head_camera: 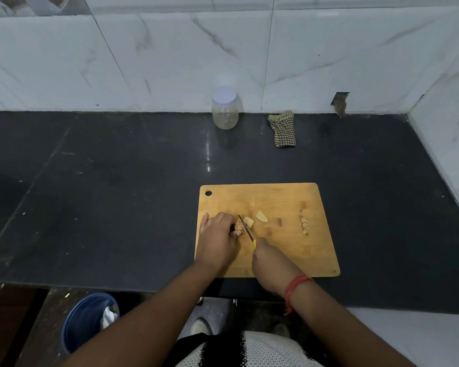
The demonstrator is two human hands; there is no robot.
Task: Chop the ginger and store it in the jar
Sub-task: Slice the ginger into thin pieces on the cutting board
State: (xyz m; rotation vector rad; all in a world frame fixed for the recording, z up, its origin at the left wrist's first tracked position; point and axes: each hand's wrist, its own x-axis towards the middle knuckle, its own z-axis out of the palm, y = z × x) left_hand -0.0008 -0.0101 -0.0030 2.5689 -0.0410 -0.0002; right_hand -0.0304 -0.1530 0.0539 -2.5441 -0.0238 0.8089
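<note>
While my left hand point(217, 231) pins the ginger root point(239, 225) to the wooden cutting board point(284, 250), fingers curled over it so only its right end shows, my right hand point(269, 263) is wrapped around the yellow handle of a small knife point(247, 230). Its blade slants up and to the left, lying right against the exposed end of the root. Just right of the blade sit two pale cut slices point(255, 219), one touching the blade's side, the other a little farther right and apart from it. A short line of small chopped bits point(304, 225) lies well to the right on the same board (too small to count). A red thread bracelet point(293, 287) circles my right wrist.

At the back of the dark countertop point(117, 194), against the marble-patterned tile wall, stands the clear plastic jar point(225, 109) with its white lid on, well apart from the board. A checked cloth point(282, 128) lies crumpled near it on the right. Below the counter edge, a blue bucket point(86, 321) stands on the floor.
</note>
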